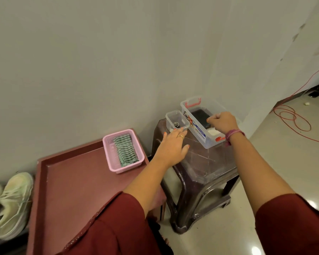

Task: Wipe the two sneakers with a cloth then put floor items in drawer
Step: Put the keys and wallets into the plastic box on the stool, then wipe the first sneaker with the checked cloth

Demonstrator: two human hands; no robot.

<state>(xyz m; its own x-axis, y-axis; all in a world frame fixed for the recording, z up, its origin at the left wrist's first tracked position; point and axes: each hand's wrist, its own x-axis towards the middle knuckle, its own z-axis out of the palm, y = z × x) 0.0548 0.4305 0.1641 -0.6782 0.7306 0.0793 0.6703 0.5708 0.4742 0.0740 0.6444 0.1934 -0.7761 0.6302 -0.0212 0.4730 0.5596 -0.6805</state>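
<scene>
Head view: sorting small items into 2 clear tubs on a stool

The left hand point(170, 146) lies flat, fingers spread, steadying the small tub point(177, 120); the right hand point(222, 122) hangs curled over the large tub point(201, 124), seemingly to drop something in, though what it pinches I cannot tell. 2 sneakers point(9, 205) sit together on the floor far left, 1 striped cloth point(125, 150) folded away in 1 pink basket point(110, 153)

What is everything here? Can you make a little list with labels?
Left hand: fingers straight, touching the small clear box
Right hand: curled over the big clear box; grip unclear
Stool: holds both boxes
Pink basket: striped cloth inside
Sneakers: on the floor, far left
</scene>
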